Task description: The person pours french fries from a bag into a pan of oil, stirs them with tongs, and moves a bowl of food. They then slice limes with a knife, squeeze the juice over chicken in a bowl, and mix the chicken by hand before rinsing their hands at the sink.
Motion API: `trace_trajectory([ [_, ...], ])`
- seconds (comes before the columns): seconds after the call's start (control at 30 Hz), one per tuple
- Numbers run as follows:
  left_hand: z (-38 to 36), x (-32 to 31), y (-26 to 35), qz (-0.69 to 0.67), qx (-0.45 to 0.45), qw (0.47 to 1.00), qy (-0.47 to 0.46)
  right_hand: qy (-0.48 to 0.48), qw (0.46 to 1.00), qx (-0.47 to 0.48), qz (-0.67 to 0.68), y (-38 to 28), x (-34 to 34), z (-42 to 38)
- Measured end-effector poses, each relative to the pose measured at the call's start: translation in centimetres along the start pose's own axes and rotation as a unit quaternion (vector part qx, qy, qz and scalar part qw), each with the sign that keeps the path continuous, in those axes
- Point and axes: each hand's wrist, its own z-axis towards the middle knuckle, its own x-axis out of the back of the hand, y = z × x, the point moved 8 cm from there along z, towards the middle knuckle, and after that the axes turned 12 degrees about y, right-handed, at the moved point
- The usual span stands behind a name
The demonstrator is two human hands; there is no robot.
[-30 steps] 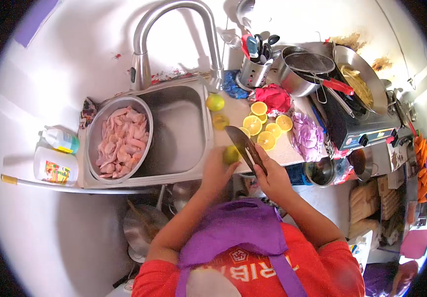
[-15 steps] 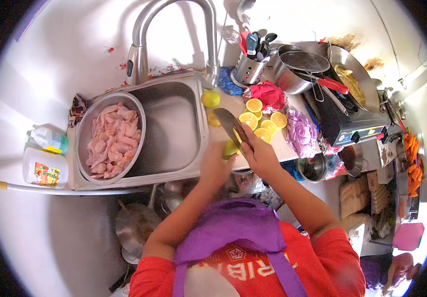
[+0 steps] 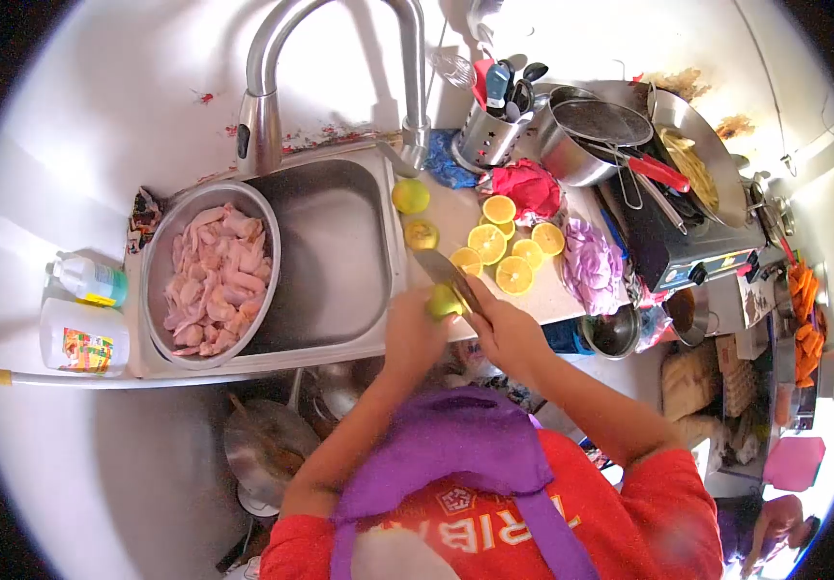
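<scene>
In my left hand (image 3: pixel 415 329) is a green-skinned orange (image 3: pixel 443 304), gripped near the counter's front edge. My right hand (image 3: pixel 506 333) is closed around the handle of a kitchen knife (image 3: pixel 441 274). Its blade points away from me and to the left, overlapping the fruit in this view. Beyond the blade, several cut orange halves (image 3: pixel 514 275) rest on the counter with their yellow-orange flesh facing up. Two more green-yellow fruits, one farther back (image 3: pixel 411 196) and one nearer (image 3: pixel 422 234), stand beside the sink's right rim.
Left of my hands is a steel sink (image 3: pixel 330 251), with a basin of raw chicken pieces (image 3: pixel 221 280) over its left side. A purple cloth (image 3: pixel 591 261), red cloth (image 3: pixel 525 188), utensil holder (image 3: pixel 486 137) and stove (image 3: pixel 673 242) stand to the right. A tall faucet (image 3: pixel 260 126) arches behind.
Both hands have drawn the fruit and knife slightly back toward my body. The blade now lies lower, close to the fruit, and uncovers the nearer whole fruit by the sink.
</scene>
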Motion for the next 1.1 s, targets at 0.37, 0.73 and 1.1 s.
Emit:
trace_trajectory([
  [0.37, 0.6, 1.2, 1.0, -0.009, 0.047, 0.998, 0.052, 0.002, 0.998, 0.038, -0.05, 1.0, -0.3, -1.6],
  [0.73, 0.6, 0.2, 1.1, 0.038, -0.01, 0.998, 0.051, 0.006, 0.994, 0.057, -0.097, 1.3, -0.7, -1.8],
  [1.1, 0.6, 0.5, 1.2, 0.057, -0.058, 0.996, 0.048, 0.082, 0.996, 0.036, 0.029, 1.0, 3.5, -0.8],
])
